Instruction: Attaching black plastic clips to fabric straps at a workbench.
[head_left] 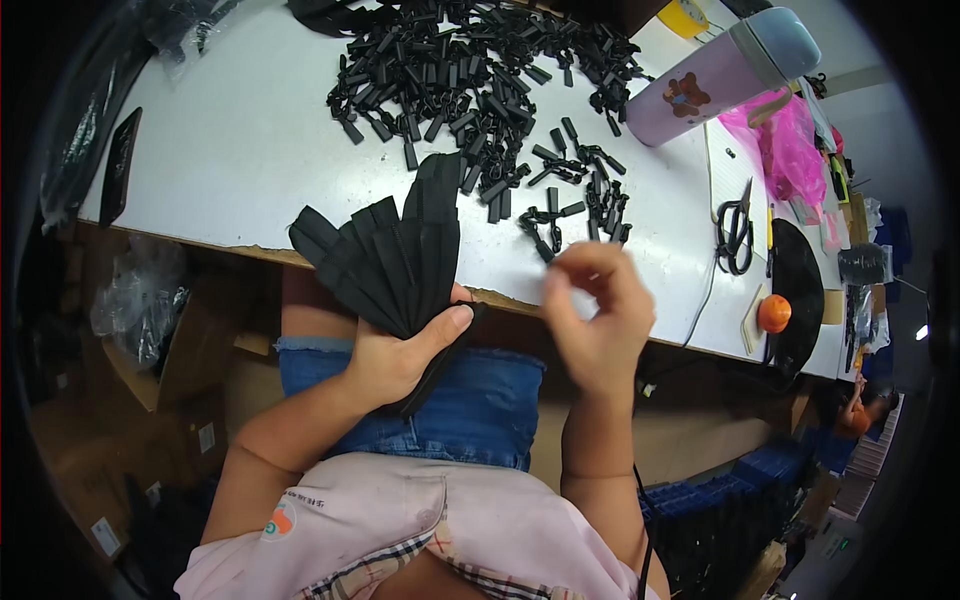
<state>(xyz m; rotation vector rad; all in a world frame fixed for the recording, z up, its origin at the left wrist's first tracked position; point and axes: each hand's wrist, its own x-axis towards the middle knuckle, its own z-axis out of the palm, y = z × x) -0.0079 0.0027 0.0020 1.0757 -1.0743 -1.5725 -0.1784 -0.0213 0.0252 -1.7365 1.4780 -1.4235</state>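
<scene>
With left hand (pixel 390 365), gripping black strips (pixel 405 250) fanned lengthwise forward over table (pixel 225 160); with right hand (pixel 602 325) apart, blurred, cannot tell if holding anything; nearer loose pulls (pixel 440 75) ahead.

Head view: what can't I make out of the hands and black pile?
Head view, right hand: blurred; whether it pinches anything is unclear.
Head view, left hand: most of its fingers are hidden behind the black strips.
Head view, pile of black pulls: far end cut off by the upper edge.
</scene>
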